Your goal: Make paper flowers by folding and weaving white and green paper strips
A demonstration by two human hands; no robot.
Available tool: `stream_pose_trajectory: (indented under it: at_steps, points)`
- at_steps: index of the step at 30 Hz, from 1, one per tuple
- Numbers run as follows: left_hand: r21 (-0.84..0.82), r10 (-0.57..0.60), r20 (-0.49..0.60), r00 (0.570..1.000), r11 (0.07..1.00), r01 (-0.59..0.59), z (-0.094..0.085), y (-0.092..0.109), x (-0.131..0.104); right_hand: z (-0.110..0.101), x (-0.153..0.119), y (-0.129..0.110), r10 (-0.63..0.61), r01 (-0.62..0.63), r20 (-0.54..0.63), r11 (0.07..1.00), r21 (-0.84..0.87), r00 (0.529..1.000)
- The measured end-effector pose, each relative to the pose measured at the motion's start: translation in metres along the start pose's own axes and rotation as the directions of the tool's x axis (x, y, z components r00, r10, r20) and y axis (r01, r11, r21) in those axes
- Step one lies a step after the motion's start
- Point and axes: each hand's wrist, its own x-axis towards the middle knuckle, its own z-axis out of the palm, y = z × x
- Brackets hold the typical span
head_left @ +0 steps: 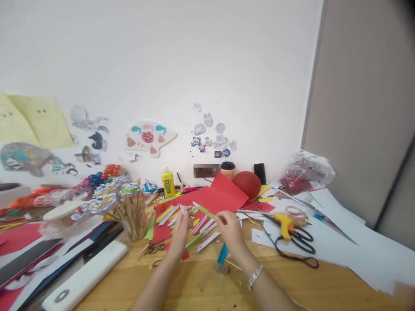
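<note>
The right hand (228,226) pinches the near end of a long, thin, green paper strip (205,212) over the wooden bench (194,283). The strip points away and to the left, and the right hand is nearer to it. The left hand (181,226) is half curled by a small white paper piece (183,210); I cannot tell if it grips it. A white paper fan (165,140) shows a red 囍 sign (147,137). The yellow plastic bottle (167,183) has writing too small to read.

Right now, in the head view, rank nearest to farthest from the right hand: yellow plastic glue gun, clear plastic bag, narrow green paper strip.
1. Green paper strip: in the right hand.
2. Yellow glue gun: right of the hand.
3. Clear plastic bag: far back right.
</note>
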Motion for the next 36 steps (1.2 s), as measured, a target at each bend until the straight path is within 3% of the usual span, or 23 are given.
stream_pose_trajectory:
  at_steps: [2, 6, 10, 15, 23, 27, 36]
  points:
    - [-0.229, -0.094, 0.064, 0.994, 0.968, 0.106, 0.008, 0.000, -0.002, 0.001, -0.002, -0.006, -0.003, 0.005, -0.021, 0.995, 0.098, 1.000]
    - [-0.384, -0.123, 0.162, 0.979, 0.906, 0.177, 0.023, 0.004, -0.013, 0.007, -0.009, -0.015, -0.053, 0.049, 0.023, 0.990, 0.129, 0.998]
    - [-0.487, -0.176, 0.189, 0.966, 0.837, 0.248, 0.031, 0.008, -0.022, 0.012, -0.016, -0.018, -0.074, 0.068, 0.070, 0.994, 0.091, 0.995]
    - [-0.550, -0.193, 0.175, 0.965, 0.794, 0.259, 0.032, 0.008, -0.023, 0.009, -0.016, -0.020, -0.029, 0.029, -0.014, 0.999, 0.043, 0.999]
    - [-0.552, -0.201, 0.190, 0.961, 0.788, 0.274, 0.029, 0.006, -0.022, 0.010, -0.017, -0.020, -0.167, 0.165, 0.068, 0.986, 0.035, 0.984]
    - [-0.585, -0.185, 0.188, 0.965, 0.767, 0.261, 0.031, 0.006, -0.023, 0.010, -0.017, -0.019, -0.129, 0.128, 0.012, 0.991, 0.026, 0.992]
    - [-0.603, -0.215, 0.188, 0.958, 0.745, 0.285, 0.030, 0.007, -0.023, 0.013, -0.018, -0.015, -0.185, 0.184, 0.061, 0.983, 0.021, 0.981]
